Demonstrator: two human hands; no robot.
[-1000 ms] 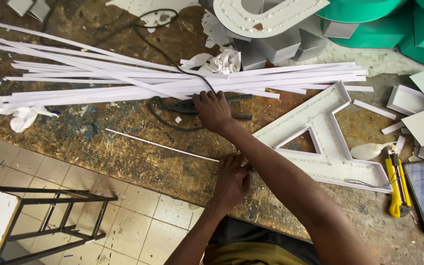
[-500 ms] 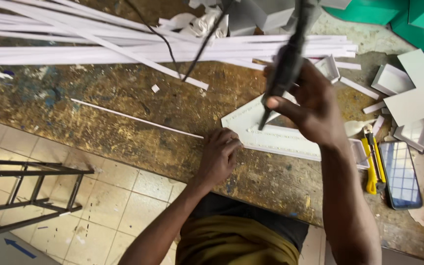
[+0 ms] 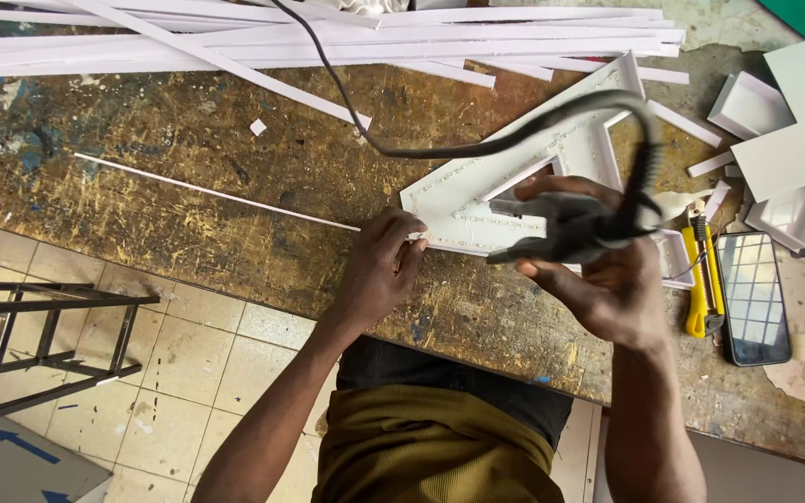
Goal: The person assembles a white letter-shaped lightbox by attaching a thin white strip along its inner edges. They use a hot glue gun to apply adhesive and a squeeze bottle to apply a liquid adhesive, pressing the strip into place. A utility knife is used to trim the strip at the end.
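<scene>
My right hand [image 3: 607,279] holds a dark corded tool [image 3: 566,233] sideways above a white channel letter [image 3: 496,200] that lies on the worn wooden bench [image 3: 197,186]. The tool's black cord [image 3: 477,144] loops up and away across the bench. My left hand [image 3: 379,265] rests on the bench at the letter's near left corner, with its fingertips pressing on the edge. Rows of small dots line the inside of the letter.
Long white plastic strips [image 3: 328,42] lie piled along the far side, one thin strip [image 3: 207,191] lying apart. A yellow utility knife [image 3: 701,279] and a phone [image 3: 755,298] sit at the right, next to white letter pieces [image 3: 794,140]. A metal stand [image 3: 39,335] is on the tiled floor.
My right hand picked the corded tool up from under the strips, lifted it, then brought it down and turned it sideways over the letter. My left hand stayed at the letter's corner.
</scene>
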